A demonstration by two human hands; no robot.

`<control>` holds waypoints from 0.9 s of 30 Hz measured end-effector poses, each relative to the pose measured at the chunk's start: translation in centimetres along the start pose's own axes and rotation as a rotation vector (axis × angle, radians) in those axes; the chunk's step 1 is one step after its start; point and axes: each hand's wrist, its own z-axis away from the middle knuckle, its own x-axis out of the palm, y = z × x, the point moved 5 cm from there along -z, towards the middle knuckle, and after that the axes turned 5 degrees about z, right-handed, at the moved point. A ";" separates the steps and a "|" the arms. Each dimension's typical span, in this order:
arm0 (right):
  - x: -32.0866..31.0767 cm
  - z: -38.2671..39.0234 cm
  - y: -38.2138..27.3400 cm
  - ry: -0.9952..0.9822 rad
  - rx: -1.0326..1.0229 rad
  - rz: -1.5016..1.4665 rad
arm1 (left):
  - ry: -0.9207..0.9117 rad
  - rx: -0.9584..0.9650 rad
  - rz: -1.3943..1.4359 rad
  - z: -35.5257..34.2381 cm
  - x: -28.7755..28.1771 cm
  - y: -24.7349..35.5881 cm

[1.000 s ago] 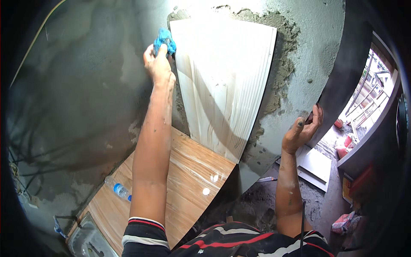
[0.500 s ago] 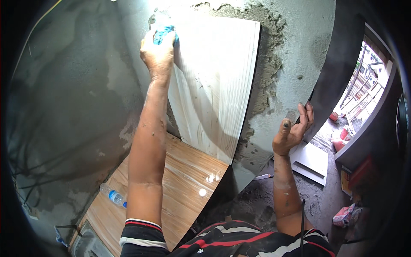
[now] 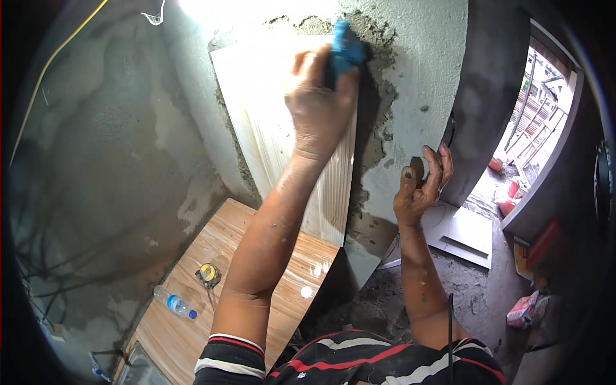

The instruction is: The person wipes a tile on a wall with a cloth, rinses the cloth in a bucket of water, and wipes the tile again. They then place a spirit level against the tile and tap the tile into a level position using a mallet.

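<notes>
My left hand point(image 3: 317, 106) is closed on a crumpled blue cloth point(image 3: 347, 48), both smeared by motion. It holds the cloth at the upper right edge of a pale, wood-grained tile point(image 3: 256, 96) standing against the wall, and it covers part of that edge. Rough mortar point(image 3: 378, 102) shows along the tile's top and right side. Raised near the wall's right edge, my right hand point(image 3: 420, 192) has its fingers apart and nothing in it. Whether its fingertips touch the wall, I cannot tell.
Below the tile lies a brown wood-grained countertop point(image 3: 192, 250), bearing a tape measure point(image 3: 208, 274) and a plastic bottle point(image 3: 174, 303). A sink point(image 3: 138, 366) is at the lower left. A white panel point(image 3: 465, 237) rests on the dirty floor at right, near a bright doorway point(image 3: 526, 122).
My left hand has moved the blue cloth from the tile's upper left corner to its upper right edge. The tape measure has come into sight. My right hand stays raised with its fingers apart.
</notes>
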 end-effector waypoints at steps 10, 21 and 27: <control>0.0 0.3 0.3 -0.009 0.014 0.006 | 0.024 -0.121 0.135 6.1 -4.5 -1.0; 0.1 0.2 0.0 -0.020 -0.047 0.048 | 0.367 0.019 -0.353 -7.7 -16.7 -15.7; 0.0 0.1 -0.2 -0.036 -0.030 0.066 | 0.184 0.179 -0.525 -8.2 -15.5 -16.6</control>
